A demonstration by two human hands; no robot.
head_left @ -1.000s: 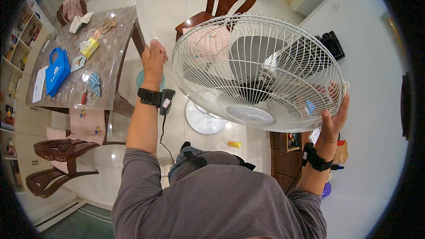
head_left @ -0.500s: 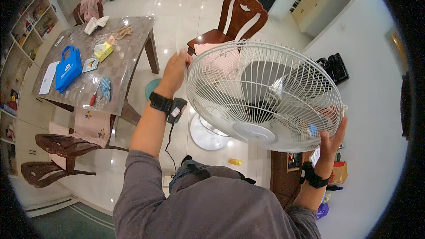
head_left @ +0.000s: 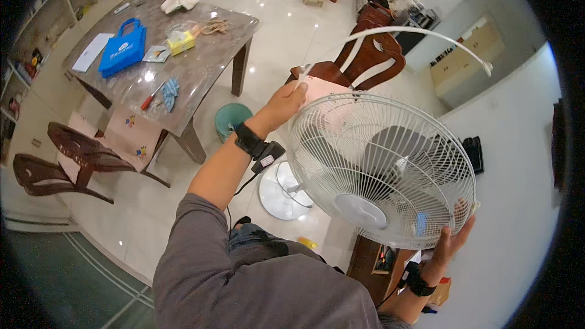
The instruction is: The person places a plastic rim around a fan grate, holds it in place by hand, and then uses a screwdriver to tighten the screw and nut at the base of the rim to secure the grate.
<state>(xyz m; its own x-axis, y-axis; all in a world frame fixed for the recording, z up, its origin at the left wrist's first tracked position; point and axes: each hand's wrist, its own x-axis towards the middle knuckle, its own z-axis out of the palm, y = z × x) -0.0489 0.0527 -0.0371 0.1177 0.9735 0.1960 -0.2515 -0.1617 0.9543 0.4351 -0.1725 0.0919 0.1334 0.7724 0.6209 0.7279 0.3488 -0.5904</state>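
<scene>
My left hand (head_left: 286,100) grips a thin, curved white plastic or metal band (head_left: 426,30) that arches up and to the right, with a small fitting at its far end. Just below it is the white fan head (head_left: 359,210), with wire guard, grey blades and round centre cap. My right hand (head_left: 454,237) holds the guard's right rim, thumb against it. The round white stand base (head_left: 280,204) lies on the floor below, partly hidden by the guard and my left arm.
A dining table (head_left: 213,70) at the left bears bags and small items. Wooden chairs (head_left: 76,149) surround it; another chair (head_left: 384,55) stands ahead. A green bucket (head_left: 234,113) and yellow bottle (head_left: 308,242) are on the floor. A wooden cabinet (head_left: 368,268) and white wall (head_left: 518,219) are at right.
My left hand has moved forward and right, and the band it holds now arches over to the right. The fan head sits lower and further right in view; the surroundings have shifted too.
</scene>
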